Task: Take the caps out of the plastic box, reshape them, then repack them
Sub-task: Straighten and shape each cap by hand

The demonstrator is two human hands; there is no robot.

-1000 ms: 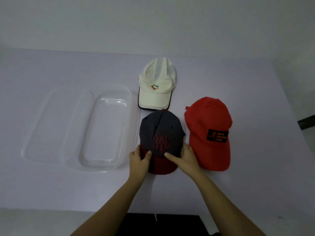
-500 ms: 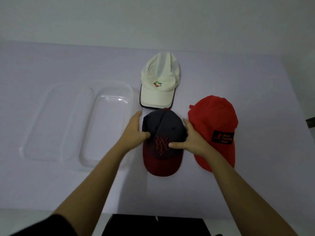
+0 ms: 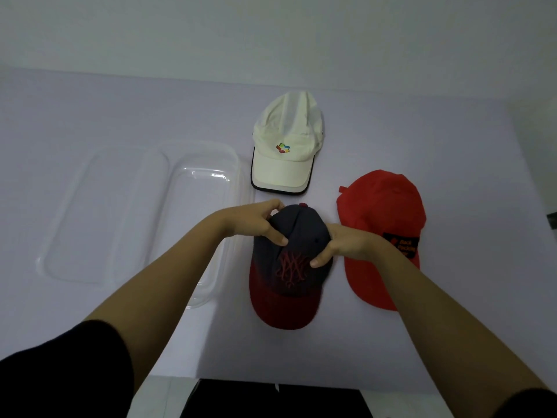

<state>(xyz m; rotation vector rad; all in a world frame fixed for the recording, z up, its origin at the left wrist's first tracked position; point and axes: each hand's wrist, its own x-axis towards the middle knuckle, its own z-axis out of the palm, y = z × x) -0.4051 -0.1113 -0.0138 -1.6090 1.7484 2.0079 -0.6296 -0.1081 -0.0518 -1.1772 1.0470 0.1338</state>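
A dark navy cap (image 3: 294,267) with a maroon brim and red embroidery lies on the table in front of me, brim toward me. My left hand (image 3: 256,223) grips the crown's left side, thumb on top. My right hand (image 3: 343,244) pinches the crown's right side. A white cap (image 3: 286,146) with a colourful logo lies behind it. A red cap (image 3: 379,224) with a black patch lies to the right. The clear plastic box (image 3: 202,164) stands empty on the left.
The box's clear lid (image 3: 90,212) lies flat to the left of the box. A black object (image 3: 271,399) sits below the table's near edge. A pale wall rises behind the table.
Both hands slid from the cap's brim up along the sides to the crown and now pinch it near the top. The head camera has shifted a little.
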